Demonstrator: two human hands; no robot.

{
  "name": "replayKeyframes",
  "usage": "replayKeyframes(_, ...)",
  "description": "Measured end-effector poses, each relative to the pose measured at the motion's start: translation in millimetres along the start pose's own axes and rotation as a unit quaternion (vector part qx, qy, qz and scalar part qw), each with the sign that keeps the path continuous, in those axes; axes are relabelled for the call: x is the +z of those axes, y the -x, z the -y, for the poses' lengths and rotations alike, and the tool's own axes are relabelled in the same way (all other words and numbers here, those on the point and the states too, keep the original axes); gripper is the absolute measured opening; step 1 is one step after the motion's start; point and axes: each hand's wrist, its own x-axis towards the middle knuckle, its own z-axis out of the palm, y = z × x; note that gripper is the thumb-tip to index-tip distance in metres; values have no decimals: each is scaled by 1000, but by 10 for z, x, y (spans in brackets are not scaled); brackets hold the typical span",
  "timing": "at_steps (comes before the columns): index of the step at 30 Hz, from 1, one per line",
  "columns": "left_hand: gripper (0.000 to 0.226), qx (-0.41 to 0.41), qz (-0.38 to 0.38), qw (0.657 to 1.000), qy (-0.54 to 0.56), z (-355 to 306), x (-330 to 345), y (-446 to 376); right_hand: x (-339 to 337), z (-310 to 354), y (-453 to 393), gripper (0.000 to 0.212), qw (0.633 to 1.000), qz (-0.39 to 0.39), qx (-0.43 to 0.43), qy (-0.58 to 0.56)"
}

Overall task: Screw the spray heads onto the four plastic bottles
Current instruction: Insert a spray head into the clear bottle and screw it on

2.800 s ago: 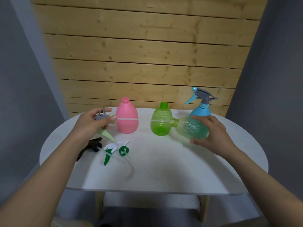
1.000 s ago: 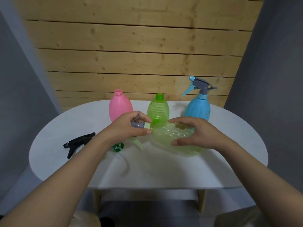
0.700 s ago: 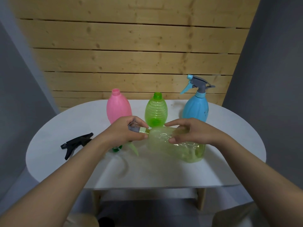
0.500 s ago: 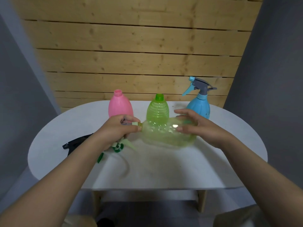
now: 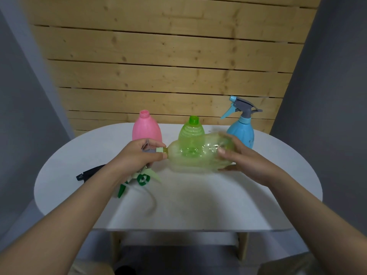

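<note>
While the white counter (image 5: 218, 205) carries everything, the clear yellow-green bottle (image 5: 198, 155) lies sideways, right hand (image 5: 242, 157) fingers gripping its base, left hand (image 5: 137, 153) fingers clenched on the spray head (image 5: 153, 150) at its neck.

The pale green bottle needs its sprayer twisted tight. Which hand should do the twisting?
The left hand. Its fingers already wrap the spray head at the neck of the pale green bottle, which the right hand grips by its body, sideways, to steady it.
</note>
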Motion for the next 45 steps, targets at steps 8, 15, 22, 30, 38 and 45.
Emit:
replayKeyframes(8, 26, 32, 30, 999, -14, -9, -24, 33, -3, 101, 51, 73, 996, -42, 26, 69)
replayKeyframes(15, 23, -1, -5, 1000, -10, 8, 10, -25, -49, 61, 68, 71, 998, -23, -12, 57)
replayKeyframes(22, 24, 17, 32, 999, -34, 15, -14, 2, 1, 88, 54, 57, 991, -62, 35, 115)
replayKeyframes(30, 23, 7, 14, 1000, -16, -23, -44, -48, -35, 64, 30, 58, 997, -37, -31, 60)
replayKeyframes(38, 23, 26, 10, 999, -34, -35, -29, -20, -17, 27, 44, 87, 994, -36, 49, 92)
replayKeyframes(45, 24, 34, 16, 999, -17, -64, -25, 7, -24, 55, 29, 63, 996, -63, -23, 66)
